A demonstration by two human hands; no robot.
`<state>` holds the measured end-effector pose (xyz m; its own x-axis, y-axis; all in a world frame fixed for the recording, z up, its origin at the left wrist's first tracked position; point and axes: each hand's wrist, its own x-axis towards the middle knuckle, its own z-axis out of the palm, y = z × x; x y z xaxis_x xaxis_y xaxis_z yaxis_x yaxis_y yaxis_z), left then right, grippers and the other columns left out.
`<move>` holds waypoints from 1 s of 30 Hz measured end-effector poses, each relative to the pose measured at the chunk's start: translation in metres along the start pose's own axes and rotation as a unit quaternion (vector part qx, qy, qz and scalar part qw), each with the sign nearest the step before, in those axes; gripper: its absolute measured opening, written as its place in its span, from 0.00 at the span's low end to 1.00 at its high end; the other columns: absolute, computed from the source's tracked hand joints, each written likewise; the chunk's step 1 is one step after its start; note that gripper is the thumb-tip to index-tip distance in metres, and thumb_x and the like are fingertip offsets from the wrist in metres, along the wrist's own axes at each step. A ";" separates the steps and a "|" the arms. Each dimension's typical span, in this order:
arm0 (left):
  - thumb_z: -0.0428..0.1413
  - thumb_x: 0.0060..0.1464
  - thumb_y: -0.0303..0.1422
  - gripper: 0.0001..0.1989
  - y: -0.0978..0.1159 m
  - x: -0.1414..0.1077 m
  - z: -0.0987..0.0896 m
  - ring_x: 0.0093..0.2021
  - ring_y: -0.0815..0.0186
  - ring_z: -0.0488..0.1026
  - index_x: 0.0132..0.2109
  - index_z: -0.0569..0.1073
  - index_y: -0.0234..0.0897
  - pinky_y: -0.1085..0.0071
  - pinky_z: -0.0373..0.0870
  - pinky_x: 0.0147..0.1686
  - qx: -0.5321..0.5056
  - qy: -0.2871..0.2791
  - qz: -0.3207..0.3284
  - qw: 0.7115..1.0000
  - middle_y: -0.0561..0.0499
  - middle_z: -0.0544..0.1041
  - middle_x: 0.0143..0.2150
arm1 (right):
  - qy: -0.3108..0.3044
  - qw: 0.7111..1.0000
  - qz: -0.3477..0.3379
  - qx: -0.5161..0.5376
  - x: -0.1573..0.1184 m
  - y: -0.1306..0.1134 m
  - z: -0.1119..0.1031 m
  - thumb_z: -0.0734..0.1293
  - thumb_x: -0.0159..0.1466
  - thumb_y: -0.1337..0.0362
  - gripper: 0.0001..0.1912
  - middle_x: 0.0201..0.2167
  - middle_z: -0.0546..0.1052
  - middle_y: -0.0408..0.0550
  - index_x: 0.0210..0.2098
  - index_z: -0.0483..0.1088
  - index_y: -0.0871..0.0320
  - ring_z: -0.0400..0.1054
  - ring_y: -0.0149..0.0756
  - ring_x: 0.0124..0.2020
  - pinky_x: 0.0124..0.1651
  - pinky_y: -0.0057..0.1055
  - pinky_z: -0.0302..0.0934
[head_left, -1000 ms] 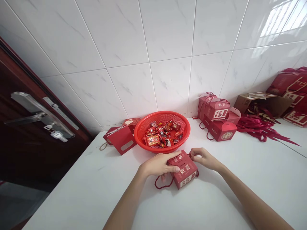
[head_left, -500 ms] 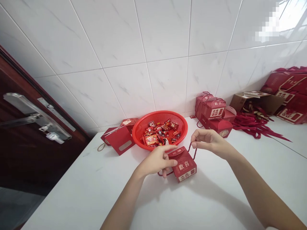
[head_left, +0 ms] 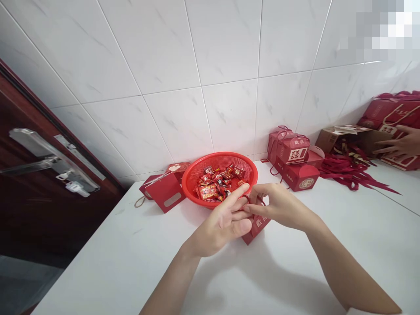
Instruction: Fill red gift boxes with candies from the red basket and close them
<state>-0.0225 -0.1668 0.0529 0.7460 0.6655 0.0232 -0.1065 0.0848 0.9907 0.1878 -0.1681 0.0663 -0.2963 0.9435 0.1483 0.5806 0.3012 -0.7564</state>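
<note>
A small red gift box (head_left: 252, 235) with white characters stands on the white table, largely hidden behind my hands. My right hand (head_left: 278, 206) is closed in a pinch on the box's dark red cord (head_left: 260, 201), above the box. Close against it is my left hand (head_left: 226, 225), palm turned up and fingers stretched out. Part of the cord lies at the left fingertips; whether it loops round them I cannot tell. Just behind the hands, a red plastic basket (head_left: 187, 186) holds several wrapped sweets (head_left: 208, 192).
Red boxes (head_left: 295, 155) are stacked by the tiled wall, beside dark red ribbons (head_left: 344, 173) and an open cardboard box (head_left: 328, 139). Another person's hand (head_left: 405, 142) reaches in near red gift bags (head_left: 374, 113). A red card box (head_left: 166, 192) stands left of the basket.
My left hand has left the box top and turned palm up with fingers extended. My right hand has come left with the cord to meet it. Another person's hand has appeared at right.
</note>
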 end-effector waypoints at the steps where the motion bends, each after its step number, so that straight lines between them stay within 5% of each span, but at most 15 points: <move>1: 0.64 0.57 0.47 0.48 -0.002 0.000 0.001 0.71 0.45 0.59 0.75 0.45 0.50 0.51 0.59 0.67 0.001 -0.003 -0.006 1.000 0.39 0.49 0.76 | 0.010 1.000 0.007 -0.019 0.001 0.000 0.004 0.66 0.59 0.61 0.08 0.24 0.76 0.42 0.25 0.68 0.56 0.65 0.32 0.25 0.27 0.28 0.55; 7: 0.64 0.57 0.40 0.45 -0.005 -0.001 0.001 0.71 0.47 0.59 0.74 0.49 0.50 0.49 0.59 0.67 0.054 0.011 -0.005 0.998 0.41 0.53 0.75 | 0.050 0.997 -0.006 -0.058 -0.003 0.003 0.004 0.62 0.63 0.61 0.11 0.24 0.76 0.44 0.26 0.70 0.56 0.65 0.33 0.25 0.29 0.30 0.57; 12: 0.64 0.56 0.35 0.23 0.002 -0.001 -0.002 0.59 0.53 0.73 0.59 0.74 0.42 0.57 0.71 0.59 0.139 0.073 0.064 0.986 0.42 0.71 0.65 | 0.207 0.978 -0.012 -0.021 -0.028 0.016 -0.038 0.67 0.62 0.46 0.20 0.24 0.76 0.46 0.26 0.72 0.55 0.67 0.35 0.26 0.31 0.32 0.63; 15: 0.63 0.54 0.32 0.12 0.002 0.005 -0.017 0.47 0.60 0.76 0.46 0.80 0.37 0.62 0.75 0.51 0.189 0.180 0.120 0.958 0.42 0.77 0.56 | 0.356 0.934 0.018 0.026 -0.049 0.027 -0.074 0.74 0.53 0.43 0.22 0.26 0.77 0.48 0.28 0.75 0.56 0.68 0.36 0.26 0.30 0.33 0.63; 21: 0.65 0.48 0.38 0.14 -0.018 0.028 -0.063 0.44 0.58 0.78 0.42 0.80 0.35 0.63 0.77 0.47 0.175 0.271 0.089 0.942 0.45 0.82 0.43 | 0.559 0.811 0.153 0.078 -0.056 0.059 -0.129 0.76 0.51 0.59 0.10 0.23 0.74 0.44 0.26 0.75 0.57 0.61 0.29 0.21 0.23 0.29 0.53; 24: 0.65 0.44 0.40 0.15 -0.032 0.038 -0.078 0.44 0.56 0.79 0.38 0.80 0.35 0.63 0.77 0.44 0.158 0.287 0.063 0.943 0.45 0.83 0.41 | 0.546 0.816 0.182 0.055 -0.044 0.085 -0.147 0.73 0.54 0.68 0.05 0.19 0.72 0.42 0.23 0.74 0.59 0.60 0.27 0.21 0.26 0.29 0.53; 30: 0.64 0.47 0.40 0.14 -0.041 0.042 -0.084 0.44 0.57 0.79 0.39 0.81 0.37 0.63 0.76 0.45 0.180 0.256 0.056 0.948 0.46 0.83 0.41 | 0.464 0.861 0.207 0.014 -0.018 0.150 -0.167 0.71 0.59 0.72 0.10 0.17 0.72 0.41 0.21 0.71 0.61 0.60 0.26 0.19 0.27 0.28 0.55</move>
<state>-0.0416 -0.0804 0.0016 0.3173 0.9357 0.1544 0.1333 -0.2052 0.9696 0.4069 -0.1170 0.0568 0.6737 0.6766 0.2972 0.4675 -0.0787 -0.8805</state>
